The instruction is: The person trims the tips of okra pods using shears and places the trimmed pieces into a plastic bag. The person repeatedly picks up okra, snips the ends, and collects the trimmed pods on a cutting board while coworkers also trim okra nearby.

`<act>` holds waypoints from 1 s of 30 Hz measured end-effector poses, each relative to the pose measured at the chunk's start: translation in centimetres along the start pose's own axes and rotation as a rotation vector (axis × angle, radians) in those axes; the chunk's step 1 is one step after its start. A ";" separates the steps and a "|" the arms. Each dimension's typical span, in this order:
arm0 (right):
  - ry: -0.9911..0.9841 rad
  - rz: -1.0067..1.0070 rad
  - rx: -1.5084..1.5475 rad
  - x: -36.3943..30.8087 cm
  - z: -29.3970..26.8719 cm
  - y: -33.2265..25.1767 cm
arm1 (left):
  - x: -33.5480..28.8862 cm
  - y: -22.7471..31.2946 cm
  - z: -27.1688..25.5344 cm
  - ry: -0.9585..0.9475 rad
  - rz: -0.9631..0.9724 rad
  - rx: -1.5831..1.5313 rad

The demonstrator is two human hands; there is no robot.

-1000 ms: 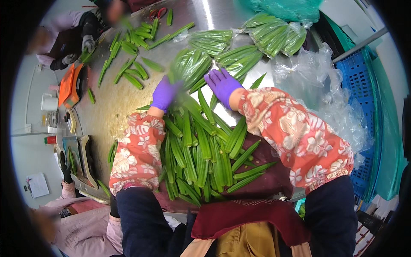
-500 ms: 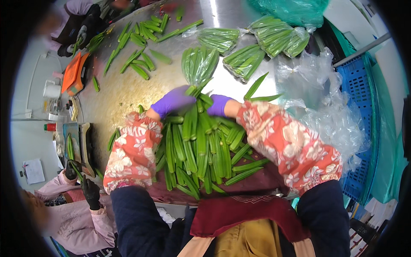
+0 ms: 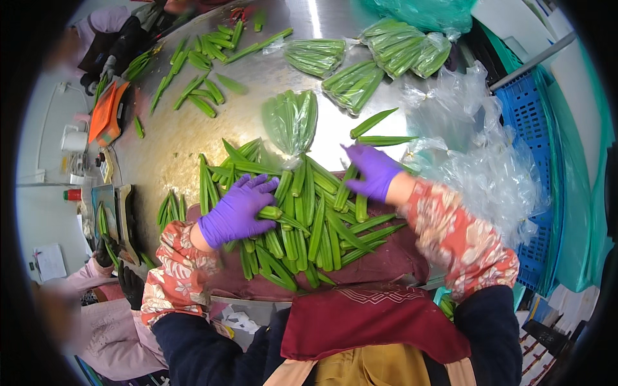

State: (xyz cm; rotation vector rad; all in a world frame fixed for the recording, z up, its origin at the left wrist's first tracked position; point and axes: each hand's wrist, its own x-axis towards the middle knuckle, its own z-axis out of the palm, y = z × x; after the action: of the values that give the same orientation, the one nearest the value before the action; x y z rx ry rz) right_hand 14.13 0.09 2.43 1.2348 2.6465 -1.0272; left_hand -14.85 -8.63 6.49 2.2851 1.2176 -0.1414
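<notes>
Spreading its fingers in the head view, the left hand [image 3: 237, 213] lies over the left side of the okra pile [image 3: 301, 248], on maroon cloth [image 3: 393, 264]. The right hand [image 3: 376, 170] keeps thumb and forefinger apart at the pile's upper right; contact there is unclear.

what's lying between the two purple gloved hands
Loose green okra pods, piled together, lie between the left hand and the right hand, as the head view shows.
</notes>
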 end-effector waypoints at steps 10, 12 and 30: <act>0.115 0.206 -0.626 5.6 -0.7 6.6 | 5.0 -1.1 -5.8 -0.021 -0.496 -0.380; 0.174 0.164 -0.557 6.3 -0.1 6.9 | 7.6 -2.7 -2.9 0.346 -0.444 -0.308; 0.492 -0.127 0.136 -9.5 2.6 1.8 | 15.7 -7.4 2.0 0.476 -0.242 0.236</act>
State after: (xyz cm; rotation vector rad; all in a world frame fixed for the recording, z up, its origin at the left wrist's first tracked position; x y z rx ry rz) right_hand 21.23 -6.95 2.27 1.5357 3.0968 -1.0481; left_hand -11.20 5.24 -3.46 2.4459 1.8030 0.1946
